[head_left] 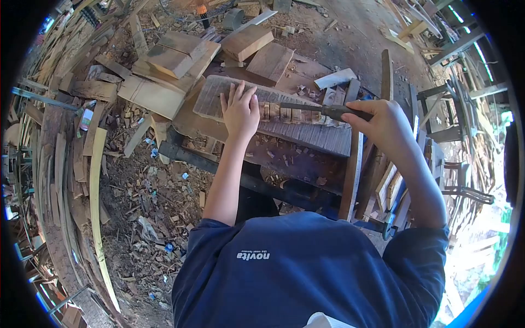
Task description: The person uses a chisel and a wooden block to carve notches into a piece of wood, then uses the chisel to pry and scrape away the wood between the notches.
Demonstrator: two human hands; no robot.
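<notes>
A weathered wooden board [210,97] lies across the work surface, with a row of pale cut notches along it. My left hand [240,113] rests flat on the board's left part, fingers spread. In my right hand [378,120] is a chisel [301,106] with a dark handle, gripped from the right. Its long blade points left and lies low over the notches, the tip close to my left hand. Beneath sits a second, grooved plank [322,141], partly covered by the notched board.
Thick wood blocks [249,42] and stacked boards [158,90] stand beyond and to the left. Small chips litter the work surface [273,156]. Upright slats [353,175] stand close at the right. Scrap and shavings cover the ground [158,202], and long strips [97,208] lie far left.
</notes>
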